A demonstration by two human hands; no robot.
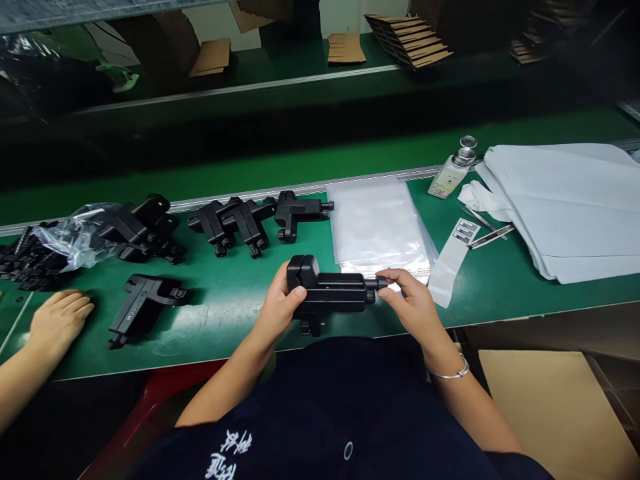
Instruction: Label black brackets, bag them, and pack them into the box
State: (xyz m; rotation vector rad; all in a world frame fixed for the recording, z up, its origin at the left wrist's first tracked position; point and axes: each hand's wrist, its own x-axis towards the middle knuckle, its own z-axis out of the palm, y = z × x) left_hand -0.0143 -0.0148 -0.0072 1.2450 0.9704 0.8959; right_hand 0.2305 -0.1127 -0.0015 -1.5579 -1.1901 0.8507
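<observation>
I hold a black plastic clamp-like part (333,291) over the near edge of the green table (235,297). My left hand (280,305) is wrapped round its left, blocky end. My right hand (410,298) pinches the small knob at its right tip. Just beyond the part lies a stack of clear plastic bags (377,223). Three similar black parts (257,219) lie in a row farther back, and one more (143,307) lies at the near left.
A co-worker's hand (59,317) rests flat at the left edge, near a heap of black parts in torn plastic wrap (80,237). At the right lie white sheets (565,207), a small bottle (453,170), tweezers (487,230) and a label strip (453,257). Cardboard stacks stand behind.
</observation>
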